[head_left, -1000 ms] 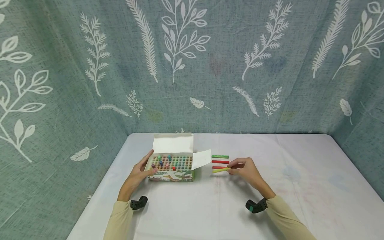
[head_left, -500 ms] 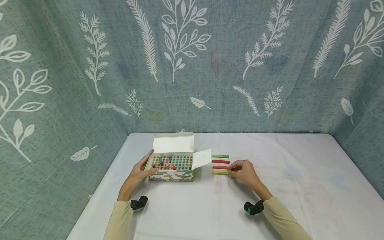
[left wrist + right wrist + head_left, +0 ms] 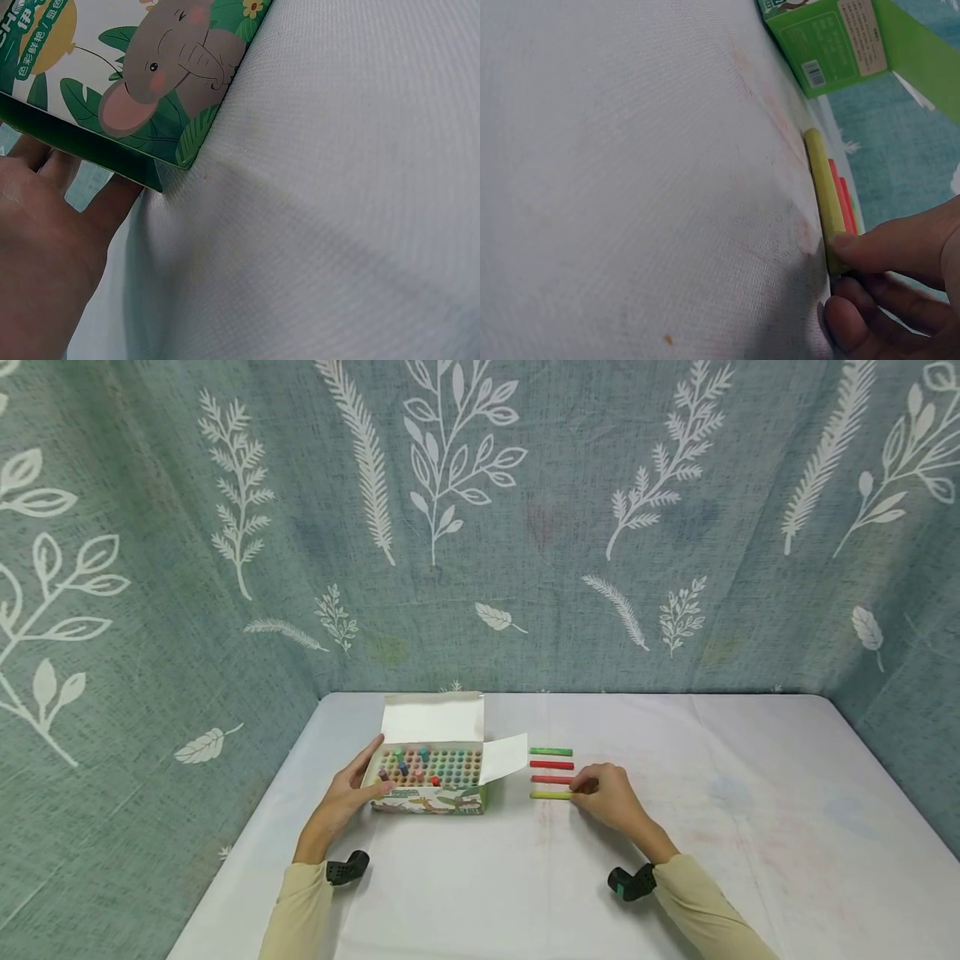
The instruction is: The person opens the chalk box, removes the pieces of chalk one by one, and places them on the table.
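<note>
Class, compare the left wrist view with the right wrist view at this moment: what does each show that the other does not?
Only the left wrist view: the left hand holding the box, and the printed elephant on its side.
Only the right wrist view: the right hand pinching the yellow stick, reddish sticks beyond it, and a barcode.
Both: part of the box and the white cloth.

Teal-grey curtain (image 3: pixel 555 535) with white leaf prints (image 3: pixel 492 617) behind white tablecloth (image 3: pixel 465 893), faintly stained reddish.
</note>
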`<state>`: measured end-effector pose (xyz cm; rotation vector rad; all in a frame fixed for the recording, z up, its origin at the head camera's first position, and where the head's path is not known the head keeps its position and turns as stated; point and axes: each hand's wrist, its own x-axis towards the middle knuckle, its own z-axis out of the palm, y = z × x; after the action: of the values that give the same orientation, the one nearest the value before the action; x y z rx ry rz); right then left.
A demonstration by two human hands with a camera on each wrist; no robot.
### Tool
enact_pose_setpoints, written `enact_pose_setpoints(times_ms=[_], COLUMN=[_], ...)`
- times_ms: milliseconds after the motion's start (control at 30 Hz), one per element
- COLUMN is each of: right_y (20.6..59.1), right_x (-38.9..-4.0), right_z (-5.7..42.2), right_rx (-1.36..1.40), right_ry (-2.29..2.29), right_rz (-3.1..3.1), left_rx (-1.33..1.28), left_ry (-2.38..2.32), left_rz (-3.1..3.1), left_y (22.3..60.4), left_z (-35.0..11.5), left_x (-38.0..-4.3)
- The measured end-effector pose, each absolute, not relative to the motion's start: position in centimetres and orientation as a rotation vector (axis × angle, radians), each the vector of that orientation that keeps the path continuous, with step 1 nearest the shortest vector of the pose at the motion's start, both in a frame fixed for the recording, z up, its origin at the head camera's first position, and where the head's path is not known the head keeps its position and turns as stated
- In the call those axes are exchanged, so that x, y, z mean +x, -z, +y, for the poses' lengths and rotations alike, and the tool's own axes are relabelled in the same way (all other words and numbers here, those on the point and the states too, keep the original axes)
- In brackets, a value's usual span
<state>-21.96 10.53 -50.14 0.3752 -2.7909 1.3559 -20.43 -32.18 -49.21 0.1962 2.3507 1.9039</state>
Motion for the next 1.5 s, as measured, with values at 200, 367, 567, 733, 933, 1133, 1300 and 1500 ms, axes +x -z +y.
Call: enact_pose_setpoints(times_ms=[200,367,567,733,933,1133,1300,1500], right_y=[50.3,50.6,50.8,50.9,50.2,48.1,45.7,43.3], right_x=[-22.0,-22.0,-21.9,-21.9,-21.9,-22.0,-22.0,-22.1], right_z=[10.4,10.3,10.3,10.3,10.5,10.6,10.8,10.3], right_rx=[0.405,0.411,0.401,0.429,0.505,0.641,0.729,0.829], right_ry=[-1.31,-1.283,-1.281,-1.288,-1.31,-1.336,-1.355,-1.358], right_rz=[-2.812,-2.823,-2.835,-2.819,-2.794,-2.744,-2.655,-2.564], left_rx=[0.182,0.184,0.126,0.128,0.163,0.139,0.157,0.123], left_ry=[-1.889,-1.89,-1.862,-1.879,-1.891,-1.883,-1.888,-1.889], left_rz=[2.382,2.394,2.404,2.384,2.358,2.382,2.379,2.378], left_y=[50.0,50.2,50.4,49.9,48.4,49.1,49.1,49.2], left_z=[-32.5,-32.5,-32.6,-32.5,-31.9,-32.2,-32.3,-32.1], left_x=[-20.5,-20.3,-20.3,-20.0,-19.2,-19.7,-20.2,-20.4])
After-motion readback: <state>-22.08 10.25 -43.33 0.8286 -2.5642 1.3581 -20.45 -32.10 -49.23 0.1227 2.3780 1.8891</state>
